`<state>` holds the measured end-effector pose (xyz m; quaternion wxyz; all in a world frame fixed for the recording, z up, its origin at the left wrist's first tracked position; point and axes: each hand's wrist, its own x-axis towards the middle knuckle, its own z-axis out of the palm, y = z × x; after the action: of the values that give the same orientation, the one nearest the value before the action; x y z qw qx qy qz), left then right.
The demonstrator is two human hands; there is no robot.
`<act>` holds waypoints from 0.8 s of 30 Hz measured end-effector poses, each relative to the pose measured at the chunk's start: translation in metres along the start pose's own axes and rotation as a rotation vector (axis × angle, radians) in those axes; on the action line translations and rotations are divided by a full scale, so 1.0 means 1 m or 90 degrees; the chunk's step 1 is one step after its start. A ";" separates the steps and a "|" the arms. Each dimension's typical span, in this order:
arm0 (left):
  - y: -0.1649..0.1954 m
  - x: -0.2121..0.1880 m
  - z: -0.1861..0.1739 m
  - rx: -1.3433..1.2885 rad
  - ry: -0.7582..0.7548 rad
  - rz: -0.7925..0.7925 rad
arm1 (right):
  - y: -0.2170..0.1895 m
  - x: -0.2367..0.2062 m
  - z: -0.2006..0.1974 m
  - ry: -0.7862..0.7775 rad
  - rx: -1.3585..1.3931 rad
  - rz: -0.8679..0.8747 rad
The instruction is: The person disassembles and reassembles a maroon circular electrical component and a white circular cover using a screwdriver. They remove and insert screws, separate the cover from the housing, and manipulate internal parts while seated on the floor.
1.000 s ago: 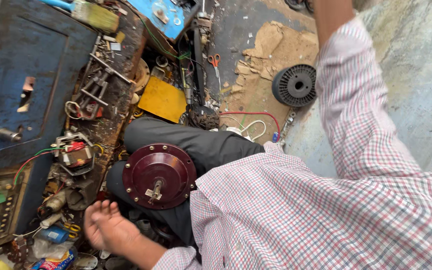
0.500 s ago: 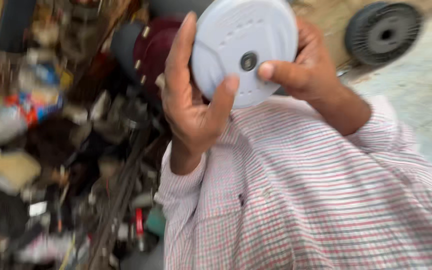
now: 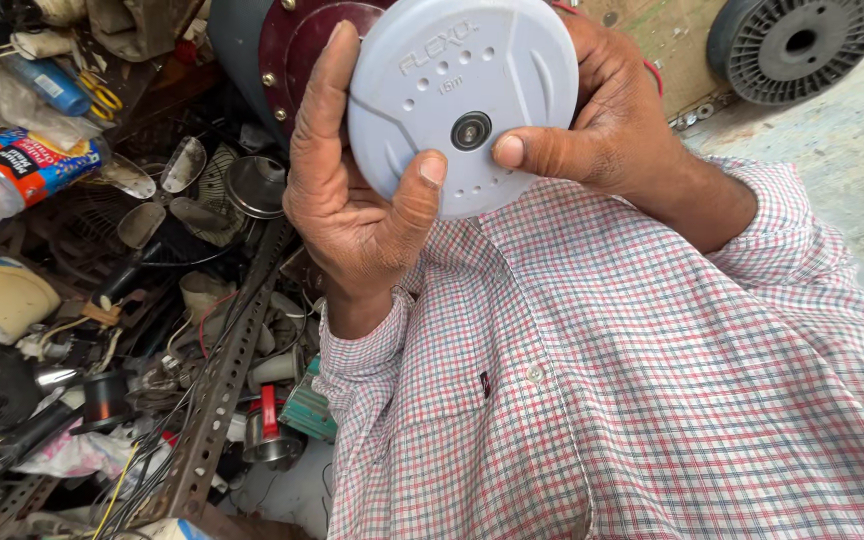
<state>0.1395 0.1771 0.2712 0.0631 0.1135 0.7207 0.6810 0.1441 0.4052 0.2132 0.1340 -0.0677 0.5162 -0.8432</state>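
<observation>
A round grey plastic cover (image 3: 462, 70) with small holes and a dark metal centre is held up close to the camera. My left hand (image 3: 352, 200) grips its left edge, thumb pressed on the front face and fingers behind. At its right edge is my right hand (image 3: 602, 130), its thumb tip lying near the centre. Behind the cover, a maroon round motor housing (image 3: 287, 45) with bolts is partly hidden. My checked shirt sleeves (image 3: 602, 400) fill the lower right.
A heap of scrap parts lies at left: a plastic bottle (image 3: 12, 175), a blue can (image 3: 52, 85), metal cups, wires and a slotted angle bar (image 3: 217, 385). A black ribbed spool (image 3: 802, 40) sits on the concrete floor at top right.
A second ago the maroon housing lay uncovered on my lap, with only my left hand low in view. Both hands now hold the grey cover close in front of it.
</observation>
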 end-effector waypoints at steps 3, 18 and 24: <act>-0.006 0.004 0.003 -0.032 -0.021 -0.014 | 0.001 0.000 0.000 0.004 -0.010 0.028; -0.028 -0.138 -0.023 -0.225 -0.130 -0.069 | 0.023 0.018 -0.048 0.336 0.062 -0.054; -0.096 -0.177 -0.076 0.126 0.371 -0.042 | 0.044 0.004 -0.034 0.327 0.051 -0.064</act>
<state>0.2846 0.0551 0.1691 -0.1354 -0.1046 0.7746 0.6088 0.1385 0.4137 0.1582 -0.0409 0.1283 0.4957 -0.8580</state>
